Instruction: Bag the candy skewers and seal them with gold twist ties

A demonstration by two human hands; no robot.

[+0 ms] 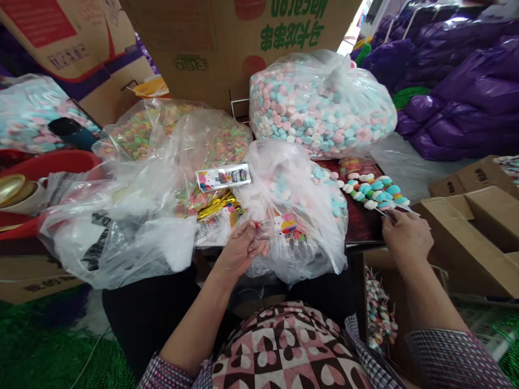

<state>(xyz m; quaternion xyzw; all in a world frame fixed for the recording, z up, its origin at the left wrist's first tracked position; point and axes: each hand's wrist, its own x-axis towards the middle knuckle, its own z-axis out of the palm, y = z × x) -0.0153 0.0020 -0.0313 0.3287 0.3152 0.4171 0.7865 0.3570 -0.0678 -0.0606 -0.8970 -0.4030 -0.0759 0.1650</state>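
Observation:
My left hand (243, 249) pinches a small clear printed wrapper bag (284, 226) in front of my lap, against an open plastic bag of pastel candies (295, 205). My right hand (405, 233) grips the thin sticks of several candy skewers (375, 192), whose blue, white, pink and green pieces fan out up and left over a dark red tray (360, 221). A stack of printed wrappers (223, 176) and gold twist ties (217, 205) lie just beyond my left hand.
A big tied bag of pastel candies (320, 105) stands behind. A bag of orange-green candies (178, 135) sits at centre left, a crumpled plastic bag (117, 237) at left. A box of finished skewers (379, 313) is by my right knee. Cardboard boxes (478, 227) and purple bags (466, 92) crowd the right.

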